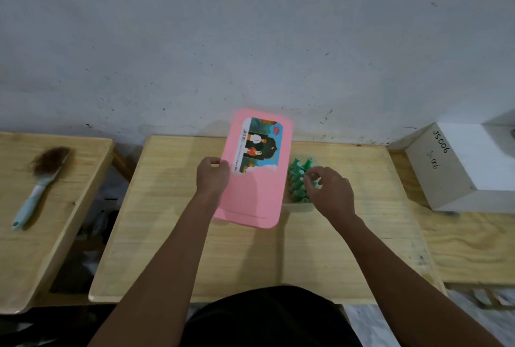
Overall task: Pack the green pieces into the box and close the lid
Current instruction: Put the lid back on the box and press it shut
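The wooden table [320,249] carries the whole job. Over its middle hangs the pink lid [250,201], tilted, with its near end low and its far end raised toward the wall. The left hand [212,176] grasps it by 1 edge only, fingers curled round the rim. That is a thin hold on a wide, flat sheet, so I judge it could swing or slip and sweep into whatever stands beside it.

Just right of the lid sits the shallow, pale box [295,206], with the lid's right edge at or over its side; I cannot tell which. The box looks light, so a push on 1 corner may slide it rather than seat the lid.

The green pieces [296,179] stand upright in the box, packed in close rows. Any piece that leans or sits high would probably keep the lid from closing.

The right hand [330,193] is bent over them, fingertips down among the tops. Blur hides whether it pinches a piece or only touches. If the lid descends with it there, fingers get caught or pieces topple.
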A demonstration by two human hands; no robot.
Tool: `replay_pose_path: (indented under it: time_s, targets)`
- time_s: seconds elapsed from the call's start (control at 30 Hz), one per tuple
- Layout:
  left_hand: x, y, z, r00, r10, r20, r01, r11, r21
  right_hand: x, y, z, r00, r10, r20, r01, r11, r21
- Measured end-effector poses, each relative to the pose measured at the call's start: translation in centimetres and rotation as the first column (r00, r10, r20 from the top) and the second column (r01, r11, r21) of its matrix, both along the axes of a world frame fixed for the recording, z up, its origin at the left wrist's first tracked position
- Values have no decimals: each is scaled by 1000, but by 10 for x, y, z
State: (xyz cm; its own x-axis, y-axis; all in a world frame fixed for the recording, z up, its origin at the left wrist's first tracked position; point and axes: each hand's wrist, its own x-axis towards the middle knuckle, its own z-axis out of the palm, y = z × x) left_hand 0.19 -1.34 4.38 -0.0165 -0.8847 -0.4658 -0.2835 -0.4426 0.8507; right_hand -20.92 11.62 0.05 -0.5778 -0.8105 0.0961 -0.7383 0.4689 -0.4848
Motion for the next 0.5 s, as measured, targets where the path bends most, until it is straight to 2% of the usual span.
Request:
replay_pose_path:
  time_s: [0.07, 0.13, 0.17, 0.23, 0.4, 0.5]
  targets:
    - [-2, 0, 3, 993, -117, 17, 117, 993, -19, 3, -8, 14, 958, -71, 278, 110, 986, -127]
    - [-5, -1, 7, 972, -231, 38, 233, 972, -35, 2, -18, 26, 809, -73, 584, 211, 962, -171]
    - [-6, -1, 9, 961, -272, 39, 274, 961, -38, 0, -22, 29, 734, -77, 675, 249, 955, -162]
    - [-9, -3, 11, 950, -310, 37, 311, 948, -60, -3, -26, 31, 632, -90, 770, 315, 937, -150]
    - [-8, -11, 12, 944, -329, 29, 330, 943, -52, -11, -27, 28, 481, -111, 870, 429, 895, -123]
    - [-11, -10, 7, 950, -279, -139, 286, 958, 28, -10, -29, 29, 337, -61, 940, 382, 921, -77]
